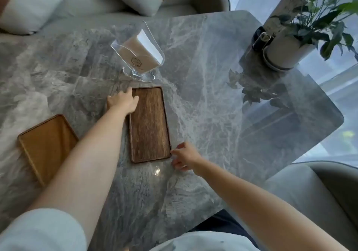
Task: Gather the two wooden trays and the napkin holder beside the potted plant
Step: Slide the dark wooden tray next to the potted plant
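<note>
The dark wooden tray (149, 124) lies flat near the centre of the grey marble table (213, 105), its long sides running away from the person. The left hand (123, 100) rests on the tray's far left corner, fingers (133, 98) slightly spread and curled over the rim. The right hand (185, 156) is at the near right corner, fingertips (174, 152) touching the rim, fingers loosely bent; whether they grip the edge cannot be told.

The light wooden tray (44, 146) lies flat at the left, angled, close to the table's left side and partly hidden by the left forearm. It is apart from the dark tray.

The clear napkin holder (138, 53), filled with napkins, stands just beyond the dark tray's far short edge, with a narrow gap between them.

The potted plant (294, 35) stands on a saucer at the far right corner of the table, near the table's edge. Between the dark tray and the plant, the tabletop is bare. A grey chair (319, 188) sits by the near right table edge.
</note>
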Action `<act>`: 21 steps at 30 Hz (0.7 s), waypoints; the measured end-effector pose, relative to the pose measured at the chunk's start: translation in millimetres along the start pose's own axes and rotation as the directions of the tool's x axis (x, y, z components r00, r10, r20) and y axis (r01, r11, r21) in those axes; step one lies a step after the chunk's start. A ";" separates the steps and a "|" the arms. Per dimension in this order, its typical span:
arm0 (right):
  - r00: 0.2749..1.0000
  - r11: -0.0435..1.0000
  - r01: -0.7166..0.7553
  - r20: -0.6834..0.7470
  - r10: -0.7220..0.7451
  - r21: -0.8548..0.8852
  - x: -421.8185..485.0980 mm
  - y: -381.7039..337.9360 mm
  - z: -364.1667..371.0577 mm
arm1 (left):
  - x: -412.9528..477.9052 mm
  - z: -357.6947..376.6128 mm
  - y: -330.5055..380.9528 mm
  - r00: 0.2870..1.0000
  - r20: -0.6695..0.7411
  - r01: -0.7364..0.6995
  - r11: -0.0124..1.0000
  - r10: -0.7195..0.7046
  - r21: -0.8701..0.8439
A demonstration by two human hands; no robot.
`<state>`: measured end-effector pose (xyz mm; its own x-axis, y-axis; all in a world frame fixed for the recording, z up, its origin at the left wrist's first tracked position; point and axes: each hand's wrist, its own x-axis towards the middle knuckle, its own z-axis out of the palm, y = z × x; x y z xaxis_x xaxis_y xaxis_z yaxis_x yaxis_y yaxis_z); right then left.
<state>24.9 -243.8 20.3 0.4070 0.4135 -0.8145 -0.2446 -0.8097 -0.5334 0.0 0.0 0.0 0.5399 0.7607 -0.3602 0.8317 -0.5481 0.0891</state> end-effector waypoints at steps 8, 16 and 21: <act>0.991 0.953 -0.137 0.032 0.133 0.270 6.8 -6.4 14.3 | 16.6 -1.7 9.1 0.998 0.069 -0.004 0.999 0.002 0.032; 0.990 0.939 -0.136 0.017 0.138 0.315 11.3 -2.2 18.7 | 7.9 -0.2 7.8 0.995 0.075 0.066 0.996 -0.062 -0.052; 0.993 0.954 -0.116 0.006 0.119 0.277 8.1 4.9 8.3 | -0.8 0.0 5.7 0.989 0.103 0.109 0.993 -0.105 -0.039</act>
<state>19.8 -241.0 9.2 0.3695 0.3172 -0.8734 -0.5238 -0.7053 -0.4777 4.4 -3.7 0.8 0.4336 0.7741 -0.4612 0.8902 -0.4475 0.0857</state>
